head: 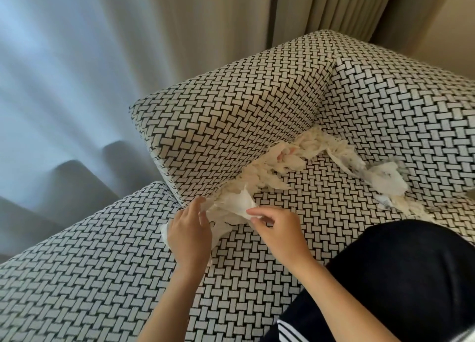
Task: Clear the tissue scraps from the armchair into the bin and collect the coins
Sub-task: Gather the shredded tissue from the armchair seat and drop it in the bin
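White tissue scraps (pixel 272 169) lie in a ragged line along the crease between the armchair seat (pixel 321 200) and its arm cushion (pixel 231 120), and run on to the back corner, where a larger crumpled scrap (pixel 388 179) sits. My left hand (pixel 190 231) holds a bunch of tissue against the seat near the crease's front end. My right hand (pixel 275 228) pinches the edge of a scrap (pixel 239 202) between thumb and fingers just beside it. No coins and no bin show in this view.
The armchair is covered in black-and-white woven-pattern fabric. Curtains (pixel 77 71) hang behind and to the left, with grey rounded furniture (pixel 74 184) below them. My dark-clothed leg (pixel 401 277) rests on the seat at lower right.
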